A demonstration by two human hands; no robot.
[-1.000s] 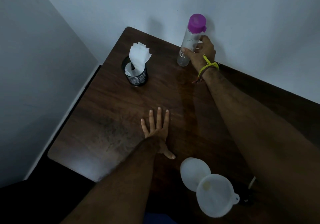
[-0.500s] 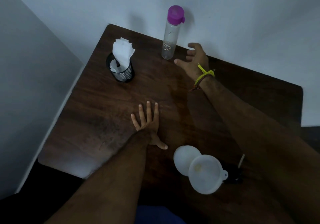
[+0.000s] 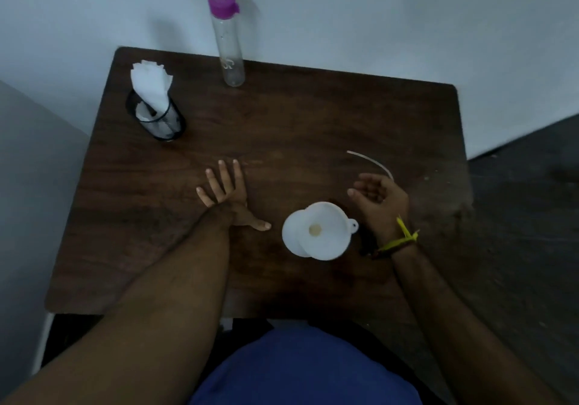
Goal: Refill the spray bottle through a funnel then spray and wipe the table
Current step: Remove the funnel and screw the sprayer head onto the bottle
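Done: we see the white plastic funnel [image 3: 322, 230] seated.
Left: spraying, wiping.
Left hand [image 3: 227, 196]: flat, fingers spread.
Right hand [image 3: 380, 200]: loosely curled, seemingly empty.

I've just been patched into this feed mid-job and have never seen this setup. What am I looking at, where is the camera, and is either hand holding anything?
There is no machine here: a person works with two bare hands, and the single camera sits on their head, looking down at a dark wooden table. The left hand lies flat on the wood, fingers straight, holding nothing. The right hand, with a yellow wristband, hovers beside a white funnel, which sits in the mouth of a white bottle. Its fingers are loosely curled; a thin white tube curves out from behind it, but whether it grips the tube is unclear. At the far edge stand a clear bottle with a purple cap and a black mesh cup of paper napkins.
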